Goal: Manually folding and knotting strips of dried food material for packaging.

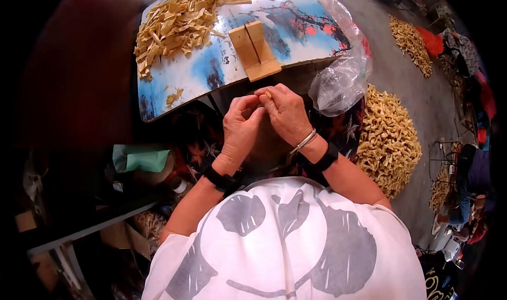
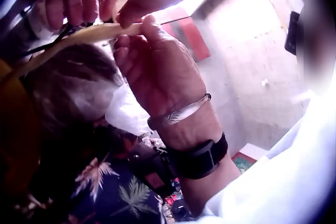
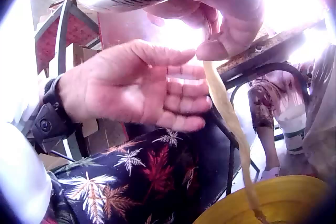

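Below the blossom-painted tabletop, I watch the right hand pinch a pale strip — it hangs toward a yellow container — while the left hand's fingers lie straight beside it.

Clear plastic bag (crumpled) and a white bucket

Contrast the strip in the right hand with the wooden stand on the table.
The strip is long, narrow and bends as it hangs; the wooden stand is blocky and straight-edged. The right hand pinches the strip, while the wooden stand sits untouched near the edge of the table. A dark line runs down the wooden stand; none shows on the strip. Both are yellowish-tan.
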`<move>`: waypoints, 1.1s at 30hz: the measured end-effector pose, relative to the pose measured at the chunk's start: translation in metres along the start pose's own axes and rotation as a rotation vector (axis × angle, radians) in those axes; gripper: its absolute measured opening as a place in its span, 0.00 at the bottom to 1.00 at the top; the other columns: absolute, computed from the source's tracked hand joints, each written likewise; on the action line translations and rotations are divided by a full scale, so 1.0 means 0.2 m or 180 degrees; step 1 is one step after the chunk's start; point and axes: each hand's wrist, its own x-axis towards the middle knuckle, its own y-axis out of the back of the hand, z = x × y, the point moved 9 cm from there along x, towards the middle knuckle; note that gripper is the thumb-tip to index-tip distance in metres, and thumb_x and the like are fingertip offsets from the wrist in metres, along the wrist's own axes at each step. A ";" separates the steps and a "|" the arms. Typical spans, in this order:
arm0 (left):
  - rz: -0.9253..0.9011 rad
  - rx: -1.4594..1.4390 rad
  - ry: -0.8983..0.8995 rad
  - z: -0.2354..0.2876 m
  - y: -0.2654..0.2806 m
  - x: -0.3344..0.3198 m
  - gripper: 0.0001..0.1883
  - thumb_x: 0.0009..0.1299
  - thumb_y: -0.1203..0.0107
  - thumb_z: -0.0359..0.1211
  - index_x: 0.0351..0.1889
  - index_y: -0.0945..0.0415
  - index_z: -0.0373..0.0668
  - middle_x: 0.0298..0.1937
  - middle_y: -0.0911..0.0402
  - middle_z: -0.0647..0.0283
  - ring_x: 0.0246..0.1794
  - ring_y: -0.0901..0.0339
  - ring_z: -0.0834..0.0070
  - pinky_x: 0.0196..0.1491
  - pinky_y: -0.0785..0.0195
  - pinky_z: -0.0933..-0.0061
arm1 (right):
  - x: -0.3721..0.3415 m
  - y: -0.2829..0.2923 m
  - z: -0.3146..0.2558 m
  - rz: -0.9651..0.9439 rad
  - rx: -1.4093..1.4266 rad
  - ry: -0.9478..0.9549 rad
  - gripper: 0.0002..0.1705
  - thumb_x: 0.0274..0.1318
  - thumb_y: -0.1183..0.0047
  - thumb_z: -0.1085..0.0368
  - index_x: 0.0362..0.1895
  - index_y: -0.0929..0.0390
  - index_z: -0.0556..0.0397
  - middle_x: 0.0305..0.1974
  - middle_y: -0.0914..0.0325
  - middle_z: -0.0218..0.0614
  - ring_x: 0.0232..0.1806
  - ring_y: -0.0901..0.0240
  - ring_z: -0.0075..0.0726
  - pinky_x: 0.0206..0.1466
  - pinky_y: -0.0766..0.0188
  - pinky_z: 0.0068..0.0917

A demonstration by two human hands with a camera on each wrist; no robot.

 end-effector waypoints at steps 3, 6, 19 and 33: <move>-0.0092 -0.1155 0.1775 -0.30 0.00 -0.13 0.07 0.73 0.44 0.34 0.44 0.22 0.41 0.37 0.19 0.68 0.38 0.22 0.80 0.47 0.26 0.76 | -0.06 -0.03 -0.03 -0.0147 0.0194 0.0071 0.08 0.63 0.48 0.63 0.38 0.23 0.55 0.31 0.25 0.45 0.33 0.26 0.56 0.36 0.28 0.41; -0.0399 -0.3190 0.2925 -0.27 -0.13 -0.29 0.09 0.73 0.43 0.33 0.47 0.22 0.40 0.39 0.19 0.64 0.38 0.20 0.76 0.44 0.23 0.75 | -0.18 -0.07 -0.13 -0.0474 0.0212 0.0429 0.08 0.62 0.46 0.64 0.40 0.24 0.55 0.31 0.24 0.47 0.32 0.25 0.58 0.35 0.27 0.39; -0.0546 0.2529 -0.1480 0.21 -0.09 -0.21 0.18 0.63 0.47 0.21 0.52 0.23 0.40 0.33 0.25 0.53 0.30 0.21 0.55 0.32 0.26 0.63 | -0.33 -0.18 0.30 -0.0393 0.1595 -0.1995 0.15 0.69 0.51 0.57 0.39 0.24 0.57 0.30 0.20 0.36 0.26 0.21 0.25 0.18 0.28 0.24; -0.0601 0.1063 -0.0930 0.12 -0.04 -0.15 0.18 0.64 0.50 0.17 0.52 0.23 0.37 0.37 0.26 0.53 0.35 0.22 0.58 0.39 0.27 0.69 | -0.28 -0.14 0.19 -0.0602 0.0657 -0.0728 0.15 0.68 0.51 0.58 0.45 0.22 0.57 0.39 0.20 0.36 0.40 0.22 0.25 0.42 0.25 0.25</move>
